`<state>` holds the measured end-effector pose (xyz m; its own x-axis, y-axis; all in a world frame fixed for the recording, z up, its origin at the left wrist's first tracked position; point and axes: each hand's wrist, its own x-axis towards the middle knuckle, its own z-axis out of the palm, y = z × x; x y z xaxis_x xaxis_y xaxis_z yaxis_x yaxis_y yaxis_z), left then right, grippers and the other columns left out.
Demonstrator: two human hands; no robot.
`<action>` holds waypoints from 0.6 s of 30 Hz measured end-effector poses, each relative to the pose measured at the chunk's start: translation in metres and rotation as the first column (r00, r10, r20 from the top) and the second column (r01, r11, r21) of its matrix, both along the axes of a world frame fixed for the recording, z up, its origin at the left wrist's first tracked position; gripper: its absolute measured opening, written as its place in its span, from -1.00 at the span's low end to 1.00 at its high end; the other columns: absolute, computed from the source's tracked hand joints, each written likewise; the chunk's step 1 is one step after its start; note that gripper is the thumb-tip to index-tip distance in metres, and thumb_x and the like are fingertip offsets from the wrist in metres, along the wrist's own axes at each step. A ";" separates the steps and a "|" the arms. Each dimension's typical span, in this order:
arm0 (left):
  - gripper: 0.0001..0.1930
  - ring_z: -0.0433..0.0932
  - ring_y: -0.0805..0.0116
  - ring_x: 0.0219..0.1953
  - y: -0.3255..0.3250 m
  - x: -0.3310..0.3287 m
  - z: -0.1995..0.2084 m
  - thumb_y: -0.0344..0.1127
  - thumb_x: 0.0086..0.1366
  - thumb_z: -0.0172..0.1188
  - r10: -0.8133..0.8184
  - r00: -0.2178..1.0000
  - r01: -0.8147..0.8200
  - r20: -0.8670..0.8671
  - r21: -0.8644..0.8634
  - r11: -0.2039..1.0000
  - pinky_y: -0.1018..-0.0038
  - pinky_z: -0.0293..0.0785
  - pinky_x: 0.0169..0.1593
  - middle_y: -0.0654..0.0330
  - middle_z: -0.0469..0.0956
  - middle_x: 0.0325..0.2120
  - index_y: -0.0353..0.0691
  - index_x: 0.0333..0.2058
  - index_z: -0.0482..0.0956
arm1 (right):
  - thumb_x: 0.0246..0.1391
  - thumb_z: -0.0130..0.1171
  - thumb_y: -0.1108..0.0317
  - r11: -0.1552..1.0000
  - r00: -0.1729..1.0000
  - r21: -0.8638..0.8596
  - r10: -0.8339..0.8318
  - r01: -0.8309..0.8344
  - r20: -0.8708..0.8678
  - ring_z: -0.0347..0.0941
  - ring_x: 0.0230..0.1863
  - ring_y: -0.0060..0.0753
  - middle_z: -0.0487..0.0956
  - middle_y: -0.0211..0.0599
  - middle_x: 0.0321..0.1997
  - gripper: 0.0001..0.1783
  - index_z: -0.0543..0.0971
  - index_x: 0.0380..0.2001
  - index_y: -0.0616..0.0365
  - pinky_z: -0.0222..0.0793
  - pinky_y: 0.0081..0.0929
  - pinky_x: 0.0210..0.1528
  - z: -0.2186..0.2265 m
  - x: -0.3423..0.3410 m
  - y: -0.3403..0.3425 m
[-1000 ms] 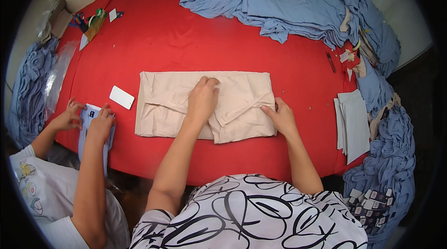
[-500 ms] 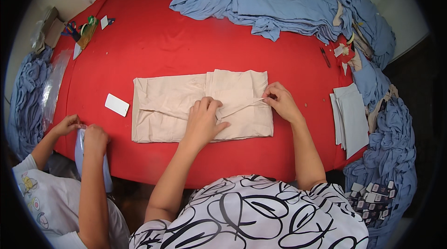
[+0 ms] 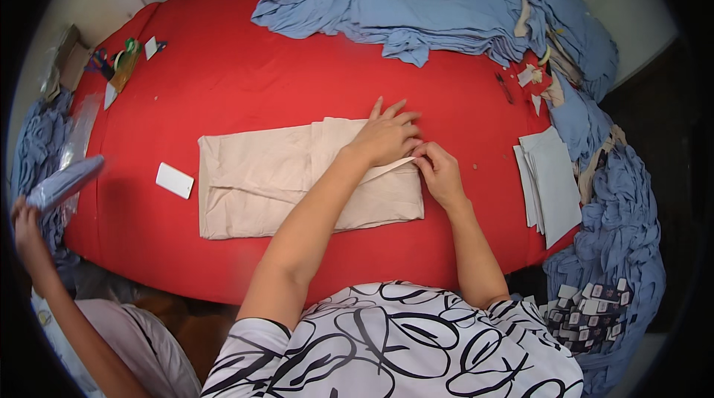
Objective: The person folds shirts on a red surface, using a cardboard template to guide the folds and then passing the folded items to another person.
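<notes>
A beige folded garment (image 3: 260, 175) lies flat on the red table cloth (image 3: 223, 78) in front of me. Across its far right part rests my left hand (image 3: 387, 136), fingers spread and palm down. At the garment's right edge my right hand (image 3: 440, 175) pinches a fold of the fabric between thumb and fingers. The two hands are close together, and my left forearm crosses over the garment, hiding part of it. A small white card (image 3: 174, 180) lies just left of the garment.
Blue garments (image 3: 416, 7) are heaped at the back, with more blue clothing (image 3: 621, 219) down the right side. Pale grey sheets (image 3: 550, 186) and snips (image 3: 504, 88) lie on the right. At left, a co-worker's hand (image 3: 28, 234) holds a blue packet (image 3: 67, 178) near a tool holder (image 3: 126, 71).
My left hand has moved from the garment's middle to its far right, beside my right hand. The co-worker's blue packet has been raised and shifted left.
</notes>
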<state>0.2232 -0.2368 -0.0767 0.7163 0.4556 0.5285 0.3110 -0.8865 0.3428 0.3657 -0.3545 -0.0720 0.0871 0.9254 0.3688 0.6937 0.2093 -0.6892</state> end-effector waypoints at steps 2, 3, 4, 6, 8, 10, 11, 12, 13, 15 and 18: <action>-0.77 0.41 0.15 0.12 0.009 -0.007 -0.008 -0.21 0.36 0.10 -0.054 0.973 0.032 -0.226 -0.097 0.995 -0.01 0.11 0.35 0.18 0.53 -0.06 -0.21 -0.18 0.62 | 0.12 0.15 0.49 0.997 0.998 -0.047 -0.056 0.057 0.028 0.52 -0.24 -0.11 0.58 -0.14 -0.30 -0.93 0.54 -0.31 0.24 0.42 -0.28 -0.18 -0.007 0.003 -0.014; -0.78 0.41 0.16 0.11 0.010 -0.007 -0.011 -0.18 0.34 0.13 -0.046 0.985 0.033 -0.166 -0.083 0.996 -0.02 0.11 0.35 0.19 0.52 -0.08 -0.21 -0.23 0.60 | 0.13 0.15 0.45 0.993 0.996 -0.075 -0.083 0.086 0.040 0.51 -0.19 0.00 0.59 -0.11 -0.27 -0.91 0.54 -0.31 0.22 0.43 -0.20 -0.15 -0.010 0.001 -0.022; -0.78 0.41 0.17 0.10 0.011 -0.006 -0.014 -0.16 0.32 0.15 -0.037 0.994 0.029 -0.106 -0.071 0.997 -0.04 0.11 0.35 0.20 0.52 -0.09 -0.21 -0.28 0.59 | 0.13 0.18 0.42 0.982 0.992 -0.152 -0.104 0.113 0.065 0.53 -0.22 0.00 0.59 -0.07 -0.28 -0.90 0.54 -0.33 0.23 0.43 -0.22 -0.17 -0.012 -0.001 -0.033; -0.79 0.42 0.17 0.08 0.010 -0.014 -0.009 -0.17 0.27 0.21 -0.001 1.000 0.002 0.028 -0.033 0.999 -0.05 0.10 0.35 0.21 0.51 -0.12 -0.20 -0.35 0.55 | 0.12 0.20 0.41 0.883 0.978 -0.440 -0.203 0.166 -0.038 0.55 -0.21 -0.06 0.60 -0.06 -0.26 -0.89 0.55 -0.33 0.22 0.44 -0.27 -0.16 0.011 -0.009 -0.050; -0.81 0.42 0.17 0.06 0.004 -0.020 0.001 -0.22 0.21 0.26 0.032 0.982 -0.035 0.183 0.011 0.999 -0.05 0.08 0.36 0.20 0.50 -0.13 -0.20 -0.37 0.51 | 0.12 0.22 0.37 0.838 0.937 -0.517 -0.303 0.176 -0.172 0.55 -0.16 -0.15 0.61 -0.08 -0.20 -0.83 0.55 -0.26 0.23 0.44 -0.32 -0.11 0.021 -0.010 -0.055; -0.83 0.41 0.16 0.08 -0.002 -0.026 0.013 -0.26 0.17 0.28 -0.008 0.986 -0.005 0.168 0.079 0.997 -0.05 0.09 0.35 0.20 0.50 -0.13 -0.18 -0.38 0.51 | 0.14 0.22 0.32 0.893 0.861 -0.403 -0.357 0.201 -0.361 0.55 -0.05 -0.27 0.62 -0.13 -0.10 -0.72 0.55 -0.13 0.26 0.43 -0.38 -0.02 0.025 -0.007 -0.051; -0.83 0.41 0.16 0.09 -0.004 -0.030 0.018 -0.27 0.15 0.30 -0.018 0.987 -0.002 0.162 0.117 0.993 -0.05 0.10 0.35 0.19 0.50 -0.13 -0.17 -0.38 0.50 | 0.15 0.23 0.29 0.916 0.817 -0.340 -0.358 0.214 -0.452 0.54 0.00 -0.33 0.63 -0.15 -0.05 -0.66 0.55 -0.06 0.27 0.42 -0.41 0.02 0.028 -0.007 -0.046; -0.84 0.41 0.15 0.09 -0.006 -0.029 0.019 -0.28 0.15 0.29 -0.033 0.982 0.008 0.183 0.137 0.991 -0.05 0.10 0.35 0.20 0.49 -0.13 -0.16 -0.38 0.51 | 0.18 0.21 0.23 0.981 0.812 -0.146 -0.186 0.126 -0.554 0.45 0.14 -0.32 0.55 -0.14 0.10 -0.50 0.47 0.10 0.31 0.34 -0.41 0.15 0.030 -0.010 -0.035; -0.85 0.40 0.14 0.10 -0.008 -0.026 0.021 -0.29 0.15 0.29 -0.048 0.978 0.015 0.204 0.157 0.987 -0.05 0.10 0.35 0.20 0.49 -0.12 -0.16 -0.38 0.51 | 0.19 0.21 0.23 0.989 0.809 -0.147 -0.095 0.012 -0.580 0.42 0.17 -0.31 0.53 -0.12 0.12 -0.49 0.45 0.12 0.31 0.31 -0.40 0.18 0.026 -0.015 -0.022; -0.84 0.40 0.14 0.11 -0.010 -0.022 0.024 -0.29 0.14 0.30 0.004 0.972 -0.054 0.236 0.205 0.977 -0.04 0.11 0.34 0.19 0.49 -0.11 -0.14 -0.36 0.51 | 0.20 0.19 0.23 0.964 0.769 -0.135 0.095 -0.230 -0.632 0.36 0.23 -0.29 0.49 -0.09 0.17 -0.46 0.41 0.17 0.31 0.26 -0.37 0.25 0.011 -0.025 -0.001; -0.75 0.38 0.12 0.13 -0.015 -0.022 0.032 -0.25 0.09 0.35 0.221 0.951 -0.259 0.217 0.165 0.952 0.01 0.15 0.32 0.14 0.48 -0.08 -0.15 -0.28 0.52 | 0.22 0.17 0.29 0.780 0.647 -0.474 -0.118 -0.409 -0.753 0.44 0.15 -0.27 0.51 -0.10 0.14 -0.47 0.39 0.18 0.35 0.35 -0.35 0.20 0.002 -0.017 -0.009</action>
